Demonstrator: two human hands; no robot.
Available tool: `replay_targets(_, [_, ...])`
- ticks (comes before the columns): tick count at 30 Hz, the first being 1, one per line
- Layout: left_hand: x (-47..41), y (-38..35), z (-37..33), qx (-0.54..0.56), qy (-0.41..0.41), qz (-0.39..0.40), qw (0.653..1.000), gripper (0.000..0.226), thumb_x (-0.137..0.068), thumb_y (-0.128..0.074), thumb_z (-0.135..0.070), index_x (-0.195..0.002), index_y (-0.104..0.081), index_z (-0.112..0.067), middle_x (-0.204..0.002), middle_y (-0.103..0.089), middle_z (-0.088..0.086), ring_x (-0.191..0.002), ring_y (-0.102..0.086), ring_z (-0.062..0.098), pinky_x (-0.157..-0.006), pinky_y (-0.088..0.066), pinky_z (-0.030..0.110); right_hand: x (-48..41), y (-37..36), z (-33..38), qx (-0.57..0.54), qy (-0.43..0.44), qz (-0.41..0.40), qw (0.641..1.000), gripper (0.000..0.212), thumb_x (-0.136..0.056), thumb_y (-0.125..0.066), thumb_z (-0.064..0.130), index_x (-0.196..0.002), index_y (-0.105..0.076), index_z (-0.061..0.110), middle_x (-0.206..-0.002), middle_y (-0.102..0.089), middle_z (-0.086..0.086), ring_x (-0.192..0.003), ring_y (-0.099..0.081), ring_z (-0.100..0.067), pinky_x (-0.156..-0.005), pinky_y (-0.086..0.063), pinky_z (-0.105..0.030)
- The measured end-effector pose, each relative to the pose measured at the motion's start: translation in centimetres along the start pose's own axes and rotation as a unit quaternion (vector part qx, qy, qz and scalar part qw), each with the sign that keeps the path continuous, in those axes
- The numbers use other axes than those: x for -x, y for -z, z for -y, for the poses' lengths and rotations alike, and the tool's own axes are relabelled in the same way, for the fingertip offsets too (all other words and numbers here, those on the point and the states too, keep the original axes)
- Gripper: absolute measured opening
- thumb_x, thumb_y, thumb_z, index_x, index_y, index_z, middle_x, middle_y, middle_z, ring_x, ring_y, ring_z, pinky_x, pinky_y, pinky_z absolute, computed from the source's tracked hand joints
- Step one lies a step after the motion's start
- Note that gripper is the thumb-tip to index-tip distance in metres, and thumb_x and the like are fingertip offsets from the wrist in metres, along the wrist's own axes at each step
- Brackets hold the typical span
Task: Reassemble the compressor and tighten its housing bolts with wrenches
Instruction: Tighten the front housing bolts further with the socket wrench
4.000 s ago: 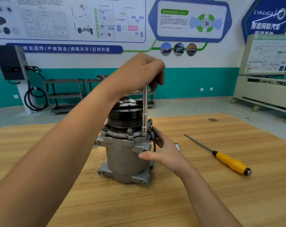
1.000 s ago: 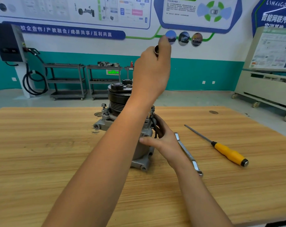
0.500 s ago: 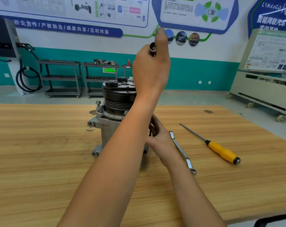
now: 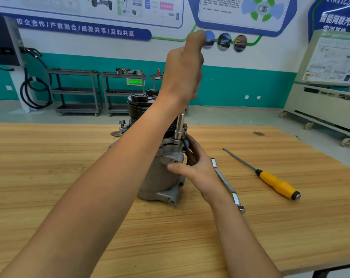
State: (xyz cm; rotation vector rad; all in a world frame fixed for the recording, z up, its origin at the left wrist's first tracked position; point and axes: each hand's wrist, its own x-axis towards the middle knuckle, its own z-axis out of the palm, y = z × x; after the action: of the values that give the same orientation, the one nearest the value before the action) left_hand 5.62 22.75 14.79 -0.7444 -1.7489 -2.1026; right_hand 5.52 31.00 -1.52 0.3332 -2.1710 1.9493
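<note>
Compressor (image 4: 157,177) stands approx. mid-table (image 4: 39,157), a bit toward the far edge. Its long axis is vert.: black pulley (image 4: 139,106) end up, mounting lugs down on the wood.

I've got the L hand (image 4: 183,73) above it, closed over the top of the socket driver (image 4: 179,125), thumb stuck up. The fingers are hidden behind the back of the hand, so I judge the grip from the shaft running up under the wrist. The driver is vert. too, parallel w/ the compressor axis, socket end down at the flange on the side facing the table's right edge.

R hand (image 4: 197,169) grips the housing just below that flange, thumb pressed on the near face, fingers wrapped round the far side by a black cable (image 4: 187,146).

Step as I read it: running a housing bolt down. I'd hold the driver plumb so the socket sits square, brace w/ the R hand against twist, and only snug it for now. Another bolt (image 4: 122,123) at the flange's far-left looks proud, so I'd work crosswise. Final-tighten w/ the wrench (image 4: 226,183) lying just right of the compressor; the screwdriver (image 4: 278,185) lies nearer the right edge.
</note>
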Motion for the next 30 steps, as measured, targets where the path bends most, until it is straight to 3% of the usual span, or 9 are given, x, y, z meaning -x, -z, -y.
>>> replay_targets(7, [-0.1,0.5,-0.3,0.014,0.007,0.0,1.0,0.046,-0.1,-0.03,-0.04,-0.059,-0.028,-0.019,-0.05,-0.02,-0.003,-0.043,-0.012,0.012,-0.044,-0.011,0.025,-0.1,0.3,-0.3,-0.001,0.004,0.005,1.0,0.087,-0.046,-0.081,0.035,-0.12,-0.038,0.05,-0.12,-0.047,0.034,-0.112,-0.044,0.014,-0.089,-0.043,-0.014])
replay_targets(10, [-0.8,3.0,-2.6,0.171,-0.034,-0.039,0.984,0.047,-0.102,-0.02,-0.037,-0.061,-0.032,-0.017,-0.044,-0.024,-0.008,-0.042,-0.014,0.01,-0.04,-0.014,0.022,0.0,0.3,-0.1,-0.001,0.011,0.013,1.0,0.085,-0.047,-0.082,0.034,-0.119,-0.039,0.052,-0.12,-0.047,0.035,-0.113,-0.044,0.014,-0.09,-0.043,-0.015])
replay_targets(12, [-1.0,4.9,-4.2,0.237,-0.068,-0.02,0.969,0.042,-0.102,-0.016,-0.027,-0.064,-0.031,-0.016,-0.043,-0.025,-0.009,-0.038,-0.015,0.006,-0.038,-0.017,0.018,0.0,0.4,-0.2,-0.009,0.011,0.013,1.0,0.086,-0.051,-0.082,0.03,-0.123,-0.039,0.048,-0.12,-0.047,0.035,-0.112,-0.044,0.014,-0.091,-0.043,-0.016])
replay_targets(14, [-0.6,6.1,-4.6,0.206,-0.08,-0.003,0.975,0.04,-0.101,-0.013,-0.024,-0.066,-0.03,-0.017,-0.044,-0.024,-0.01,-0.038,-0.015,0.005,-0.038,-0.018,0.018,0.1,0.5,-0.3,-0.015,0.013,0.015,1.0,0.086,-0.057,-0.085,0.022,-0.127,-0.039,0.044,-0.121,-0.047,0.033,-0.112,-0.044,0.013,-0.091,-0.043,-0.017])
replay_targets(18, [0.9,6.4,-3.1,0.15,-0.051,-0.039,0.987,0.05,-0.1,-0.012,-0.043,-0.063,-0.03,-0.016,-0.047,-0.018,-0.006,-0.044,-0.009,0.011,-0.04,-0.014,0.019,0.0,0.5,-0.3,-0.021,0.015,0.015,1.0,0.09,-0.065,-0.083,0.011,-0.139,-0.037,0.033,-0.129,-0.047,0.023,-0.118,-0.045,0.004,-0.088,-0.043,-0.012])
replay_targets(23, [0.8,6.1,-1.4,0.171,-0.007,-0.059,0.983,0.053,-0.099,-0.017,-0.049,-0.061,-0.032,-0.015,-0.044,-0.019,-0.006,-0.044,-0.007,0.011,-0.039,-0.013,0.019,0.1,0.4,-0.2,-0.02,0.015,0.019,1.0,0.091,-0.066,-0.083,0.013,-0.14,-0.034,0.035,-0.125,-0.045,0.027,-0.109,-0.043,0.014,-0.078,-0.041,-0.003])
replay_targets(26, [0.4,5.9,-1.1,0.181,0.007,-0.044,0.983,0.053,-0.098,-0.018,-0.05,-0.061,-0.032,-0.015,-0.042,-0.02,-0.007,-0.04,-0.009,0.009,-0.038,-0.014,0.017,0.0,0.5,-0.2,-0.015,0.013,0.014,1.0,0.087,-0.064,-0.084,0.016,-0.132,-0.036,0.041,-0.122,-0.045,0.031,-0.108,-0.041,0.016,-0.08,-0.04,-0.005])
replay_targets(30, [-0.4,6.1,-1.1,0.17,0.048,0.014,0.984,0.055,-0.096,-0.018,-0.05,-0.059,-0.037,-0.013,-0.041,-0.025,-0.006,-0.038,-0.016,0.009,-0.039,-0.018,0.017,0.1,0.4,0.0,0.002,0.008,0.016,1.0,0.092,-0.065,-0.084,0.017,-0.14,-0.034,0.034,-0.132,-0.046,0.021,-0.118,-0.042,0.005,-0.089,-0.04,-0.013])
